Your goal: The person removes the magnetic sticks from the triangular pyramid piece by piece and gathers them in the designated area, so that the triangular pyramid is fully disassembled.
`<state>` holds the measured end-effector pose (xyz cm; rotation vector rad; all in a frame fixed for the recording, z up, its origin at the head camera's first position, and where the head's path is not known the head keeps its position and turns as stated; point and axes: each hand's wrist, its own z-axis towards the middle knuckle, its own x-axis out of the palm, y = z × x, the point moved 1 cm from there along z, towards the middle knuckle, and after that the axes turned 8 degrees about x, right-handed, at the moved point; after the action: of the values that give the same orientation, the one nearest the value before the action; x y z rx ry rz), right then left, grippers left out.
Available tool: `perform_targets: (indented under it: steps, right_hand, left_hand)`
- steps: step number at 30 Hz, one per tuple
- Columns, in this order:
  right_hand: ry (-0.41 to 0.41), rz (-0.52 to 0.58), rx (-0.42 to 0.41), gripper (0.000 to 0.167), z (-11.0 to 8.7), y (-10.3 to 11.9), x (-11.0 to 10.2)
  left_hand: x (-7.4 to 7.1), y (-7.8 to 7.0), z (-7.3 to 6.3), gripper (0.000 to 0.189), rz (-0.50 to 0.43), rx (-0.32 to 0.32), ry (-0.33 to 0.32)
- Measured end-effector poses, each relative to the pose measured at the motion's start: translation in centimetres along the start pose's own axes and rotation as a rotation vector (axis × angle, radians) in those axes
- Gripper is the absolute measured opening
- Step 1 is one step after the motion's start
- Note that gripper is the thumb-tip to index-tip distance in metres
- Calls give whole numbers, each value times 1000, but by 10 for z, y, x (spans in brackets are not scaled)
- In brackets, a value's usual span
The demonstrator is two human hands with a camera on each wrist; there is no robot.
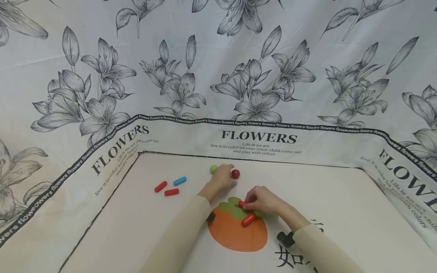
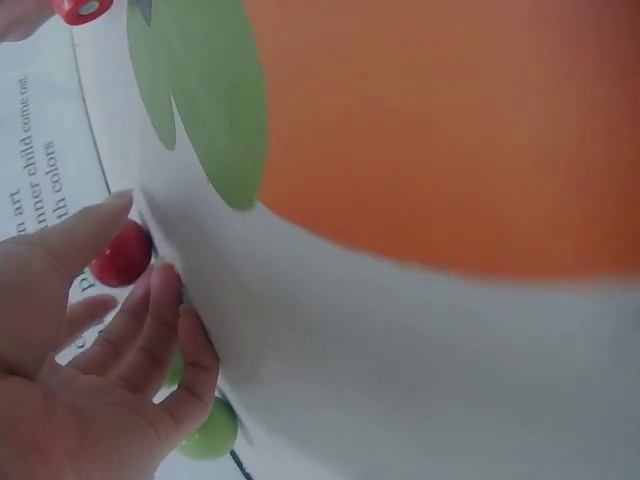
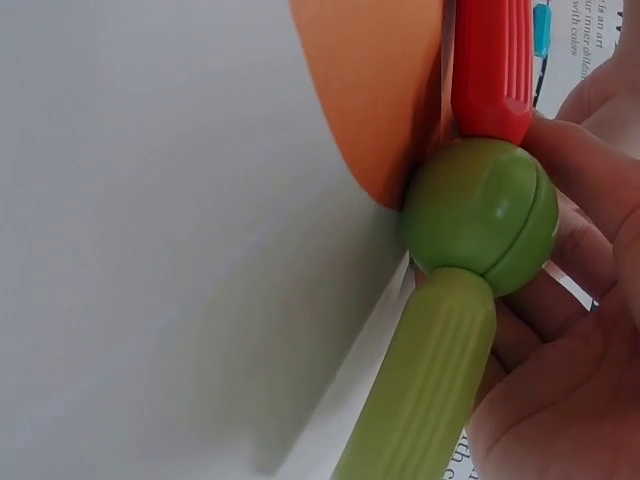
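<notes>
My left hand (image 1: 222,177) reaches to the far part of the table, thumb and fingers apart around a shiny red ball (image 2: 122,253). A green ball (image 2: 208,432) lies beside its outer fingers, with a bit of green showing between them. Over the printed fruit, my right hand (image 1: 264,201) pinches a short red stick (image 1: 242,204) between thumb and fingertips. Close below it, a grooved red stick (image 3: 492,70) and a light green stick (image 3: 420,380) meet at a green ball (image 3: 480,210). My right fingers curve behind that ball.
Two red sticks (image 1: 161,186) and a blue stick (image 1: 179,181) lie on the left of the table. The white cloth (image 1: 136,227) carries an orange fruit print (image 1: 235,235) and black characters. Flower-printed fabric (image 1: 218,83) rises behind and at both sides.
</notes>
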<state>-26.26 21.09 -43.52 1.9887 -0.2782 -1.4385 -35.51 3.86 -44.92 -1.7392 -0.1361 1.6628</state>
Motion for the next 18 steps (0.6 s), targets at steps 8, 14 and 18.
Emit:
perform_targets:
  steps: [8, 14, 18]
  right_hand:
    - [-14, -48, -14, 6, -1, 1, 5]
    - [-34, -79, -29, 9, -3, 0, 4]
    - [-54, -88, -52, 12, -9, -1, -2]
  left_hand:
    - [-13, 13, -24, 74, -79, 51, 55]
    - [-19, 16, -46, 59, -57, 199, 138]
    - [-16, 13, -60, 52, -89, 252, 214]
